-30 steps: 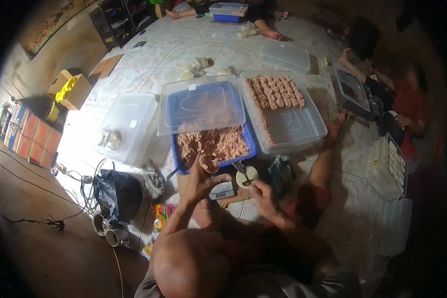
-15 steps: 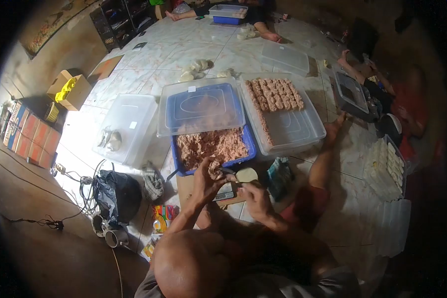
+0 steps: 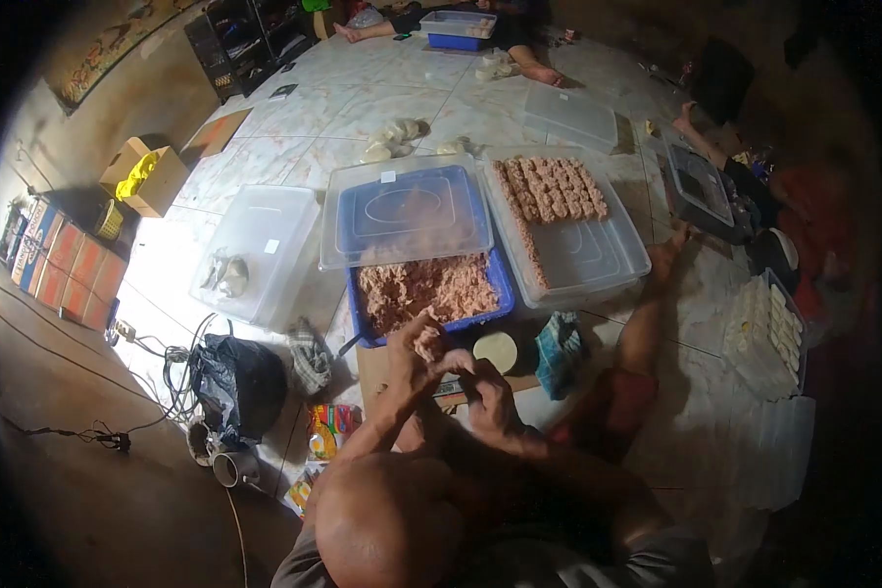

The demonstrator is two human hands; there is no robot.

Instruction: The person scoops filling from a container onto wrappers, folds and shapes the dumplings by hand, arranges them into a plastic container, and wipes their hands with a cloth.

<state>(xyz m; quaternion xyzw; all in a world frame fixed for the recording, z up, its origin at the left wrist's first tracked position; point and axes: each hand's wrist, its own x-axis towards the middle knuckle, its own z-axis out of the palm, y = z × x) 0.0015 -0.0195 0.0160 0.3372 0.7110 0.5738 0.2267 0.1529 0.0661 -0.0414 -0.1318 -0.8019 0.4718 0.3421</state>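
My left hand [image 3: 412, 365] is closed around a lump of minced meat [image 3: 427, 343] just over the near edge of a blue tub [image 3: 510, 294]. Pinkish minced meat [image 3: 421, 289] fills the tub's near part. Close beside it, my right hand [image 3: 492, 400] has its fingers bent and pressed together, meeting the left thumb; what they hold, if anything, is too small to make out. A pale round stack of wrappers [image 3: 495, 353] lies right of the hands. Below them a small scale [image 3: 447, 388] on cardboard is partly hidden.
A clear lid [image 3: 407, 257] covers the tub's far part. To the right, a clear tray [image 3: 598, 257] holds rows of meat portions [image 3: 554, 189]. A teal cloth [image 3: 557, 353], black plastic bag [image 3: 235, 382] and mug [image 3: 233, 468] lie around. Other people sit at the back and right.
My right hand has moved up and left against the left hand, uncovering more of the round wrappers. The whole view has shifted slightly.
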